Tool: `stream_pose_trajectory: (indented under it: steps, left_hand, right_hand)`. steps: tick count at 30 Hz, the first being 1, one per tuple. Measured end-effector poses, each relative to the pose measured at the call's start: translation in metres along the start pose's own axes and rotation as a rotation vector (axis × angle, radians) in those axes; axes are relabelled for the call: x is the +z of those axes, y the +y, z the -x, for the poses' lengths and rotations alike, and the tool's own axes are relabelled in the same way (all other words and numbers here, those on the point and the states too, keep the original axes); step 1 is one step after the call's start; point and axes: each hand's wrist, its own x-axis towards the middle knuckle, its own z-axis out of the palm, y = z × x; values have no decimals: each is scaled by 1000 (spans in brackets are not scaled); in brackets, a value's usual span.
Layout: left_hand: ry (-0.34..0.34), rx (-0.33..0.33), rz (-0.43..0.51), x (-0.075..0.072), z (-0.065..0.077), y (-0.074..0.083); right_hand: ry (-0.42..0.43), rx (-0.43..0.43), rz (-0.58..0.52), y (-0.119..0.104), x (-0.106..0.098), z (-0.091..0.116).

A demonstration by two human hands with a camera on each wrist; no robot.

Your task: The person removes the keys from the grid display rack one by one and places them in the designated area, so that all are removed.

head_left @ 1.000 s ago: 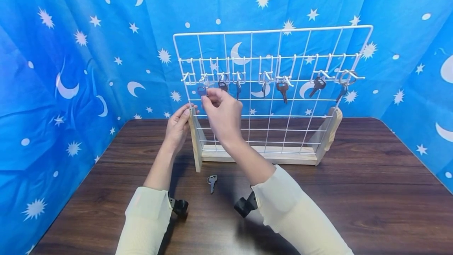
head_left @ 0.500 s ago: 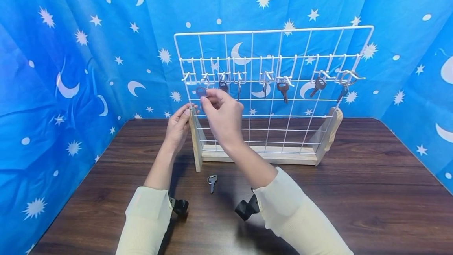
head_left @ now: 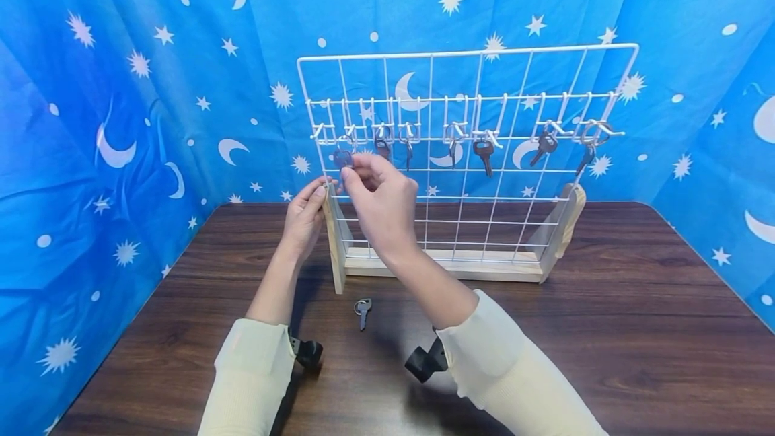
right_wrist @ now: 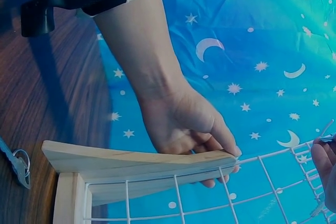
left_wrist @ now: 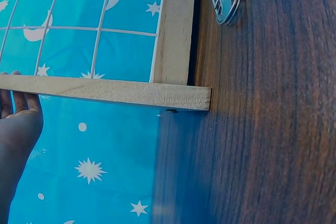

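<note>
My right hand (head_left: 384, 197) pinches a key (head_left: 342, 157) between thumb and fingertips, its head pointing up at a white hook near the rack's left end. A ring by that hook overlaps the key in the head view. My left hand (head_left: 305, 217) grips the top of the left wooden side support (head_left: 335, 247) of a white wire grid rack (head_left: 431, 57). In the right wrist view, the left hand (right_wrist: 184, 121) has its thumb on the support's tip and its fingers behind. Only part of my right hand (right_wrist: 326, 163) shows there, at the right edge.
Several keys, among them a dark key (head_left: 484, 151), hang on white hooks along the grid. One loose key (head_left: 362, 315) with a ring lies on the dark wooden table (head_left: 636, 328) in front of the rack. A blue cloth (head_left: 151, 173) with moons and stars stands behind.
My right hand has shifted very slightly down, and the key in it has moved a little left and down below the hook. My left hand has kept its place on the support.
</note>
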Motion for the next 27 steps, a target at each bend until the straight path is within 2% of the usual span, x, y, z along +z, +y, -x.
stream_pose_trajectory:
  steps: [6, 13, 19, 27]
  left_hand:
    - [-6, 17, -2, 0, 1, 1]
    - [-7, 3, 1, 0, 1, 1]
    - [10, 5, 5, 1, 1, 0]
    - [16, 9, 28, 1, 1, -1]
  right_hand:
    - [4, -26, -31, -5, -3, 0]
    - [14, -50, -61, -9, -7, 2]
    - [9, -34, -42, -9, -11, 8]
    - [-18, 17, -41, 3, -17, 21]
